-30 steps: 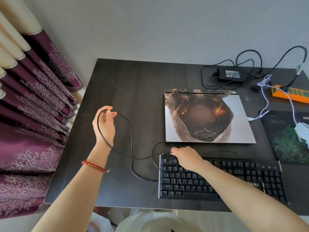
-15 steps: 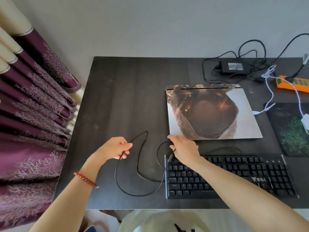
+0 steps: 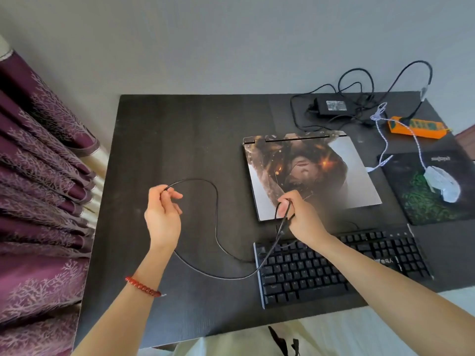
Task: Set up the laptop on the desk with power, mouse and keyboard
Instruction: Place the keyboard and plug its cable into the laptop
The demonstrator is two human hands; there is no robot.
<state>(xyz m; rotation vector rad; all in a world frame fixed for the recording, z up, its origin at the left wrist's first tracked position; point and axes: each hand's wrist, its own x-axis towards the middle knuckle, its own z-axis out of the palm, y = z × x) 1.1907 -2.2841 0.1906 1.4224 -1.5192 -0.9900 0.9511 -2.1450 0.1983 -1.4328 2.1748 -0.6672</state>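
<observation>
A closed laptop [image 3: 334, 160] with a picture on its lid lies right of the desk's middle. In front of it sits a black keyboard [image 3: 341, 265]. Its black cable [image 3: 216, 214] loops over the desk. My left hand [image 3: 163, 214] pinches the cable, raised above the desk left of the laptop. My right hand [image 3: 299, 217] grips the cable near its plug end, over the laptop's front left corner. A white mouse [image 3: 442, 184] rests on a dark mouse pad [image 3: 421, 211] at the right. The black power adapter [image 3: 331, 106] lies behind the laptop.
The dark desk [image 3: 180, 140] stands against a grey wall. An orange power strip [image 3: 417, 127] lies at the back right among tangled black cables. The mouse's white cable [image 3: 383, 140] runs to the laptop's right side. Purple curtains [image 3: 38, 188] hang at the left.
Both hands have lifted with the keyboard cable. My left hand rose from the desk surface, and my right hand moved up over the laptop's corner, pulling the cable loop wider.
</observation>
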